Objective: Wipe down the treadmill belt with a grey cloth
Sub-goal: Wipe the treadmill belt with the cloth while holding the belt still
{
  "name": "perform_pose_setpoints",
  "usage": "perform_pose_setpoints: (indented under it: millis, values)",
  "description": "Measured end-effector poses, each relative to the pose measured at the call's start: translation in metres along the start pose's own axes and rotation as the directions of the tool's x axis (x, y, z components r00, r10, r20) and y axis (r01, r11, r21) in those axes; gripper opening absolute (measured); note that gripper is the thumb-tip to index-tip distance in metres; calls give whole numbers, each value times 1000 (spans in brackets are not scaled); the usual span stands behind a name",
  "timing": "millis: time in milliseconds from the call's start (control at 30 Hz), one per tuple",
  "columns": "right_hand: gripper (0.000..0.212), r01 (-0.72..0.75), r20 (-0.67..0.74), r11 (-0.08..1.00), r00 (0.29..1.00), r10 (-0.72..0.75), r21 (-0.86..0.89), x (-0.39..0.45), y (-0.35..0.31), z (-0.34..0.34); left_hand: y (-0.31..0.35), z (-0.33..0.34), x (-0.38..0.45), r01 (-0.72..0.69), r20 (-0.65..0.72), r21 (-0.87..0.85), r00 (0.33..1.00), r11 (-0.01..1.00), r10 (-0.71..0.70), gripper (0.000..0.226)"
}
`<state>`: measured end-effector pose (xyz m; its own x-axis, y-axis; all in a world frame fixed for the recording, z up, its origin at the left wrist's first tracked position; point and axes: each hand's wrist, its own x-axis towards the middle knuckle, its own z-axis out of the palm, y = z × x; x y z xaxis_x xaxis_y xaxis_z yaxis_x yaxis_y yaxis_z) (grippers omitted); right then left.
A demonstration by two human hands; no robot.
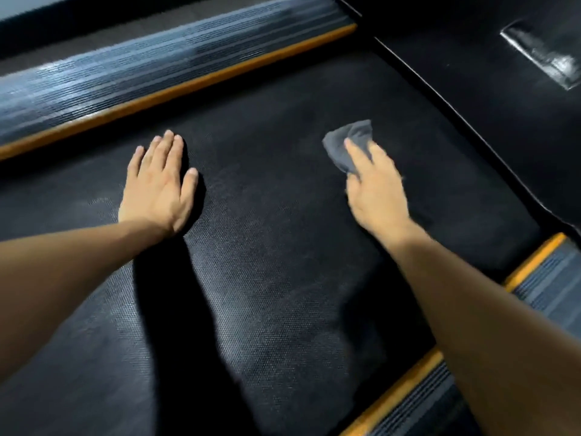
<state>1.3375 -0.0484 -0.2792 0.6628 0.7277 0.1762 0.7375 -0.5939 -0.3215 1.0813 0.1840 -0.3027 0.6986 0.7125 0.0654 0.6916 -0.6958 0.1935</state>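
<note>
The black textured treadmill belt fills most of the view. A crumpled grey cloth lies on the belt near its far right end. My right hand presses flat on the cloth, fingers over its near part; most of the cloth sticks out beyond the fingertips. My left hand rests palm down on the bare belt to the left, fingers together and stretched out, holding nothing.
Ribbed grey side rails with orange trim run along the belt, one at the upper left and one at the lower right. A glossy black motor cover with a shiny label borders the belt's far end.
</note>
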Motion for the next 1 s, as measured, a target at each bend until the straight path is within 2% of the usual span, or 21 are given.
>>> perform_pose_setpoints:
  millis: [167, 300, 367, 433, 500, 567, 633, 667, 733, 800, 867, 933, 1000]
  values:
    - [54, 27, -20, 1000, 999, -27, 0, 3, 10, 5, 0, 0, 1, -12, -22, 29, 1000, 1000, 13, 75]
    - [52, 35, -4, 999, 999, -35, 14, 3, 13, 7, 11, 2, -4, 35, -58, 112, 998, 993, -29, 63]
    - [51, 30, -34, 1000, 999, -30, 0, -3, 6, 9, 25, -3, -20, 35, -67, 87, 997, 996, -30, 60]
    - [51, 89, -32, 996, 996, -89, 3, -21, -26, 12, 42, -1, -51, 0, -56, 57, 998, 998, 3, 68]
    - [56, 213, -8, 976, 977, -213, 51, -61, -73, 22, 60, 4, -88, -66, -16, 3, 998, 998, 66, 76]
    - [56, 328, 27, 939, 943, -332, 106, -103, -112, 29, 73, 6, -123, -47, -13, -66, 999, 997, 47, 81]
    - [57, 395, 84, 906, 908, -410, 151, -113, -113, 24, 74, 3, -150, -5, 22, -84, 1000, 996, 7, 83]
    - [59, 421, 84, 900, 899, -431, 114, -106, -100, 20, 71, 2, -162, -14, 15, -70, 1000, 997, 15, 81]
    - [58, 334, 32, 941, 941, -336, 47, -84, -61, 11, 62, 1, -181, -66, 4, -45, 998, 997, 66, 76]
    - [56, 123, -38, 992, 992, -123, -4, -61, -18, 0, 57, -1, -193, -105, 38, -30, 994, 994, 106, 73]
    - [54, -8, -12, 1000, 1000, 8, 1, -52, 9, -8, 57, -2, -197, -114, 45, -20, 992, 993, 115, 73]
    - [53, -18, 1, 1000, 1000, 18, -2, -53, 7, -9, 59, -5, -195, -99, 55, -11, 994, 995, 99, 73]
    - [53, 78, -16, 997, 997, -78, 0, -67, -18, -4, 61, -6, -195, -82, 59, -6, 995, 997, 82, 74]
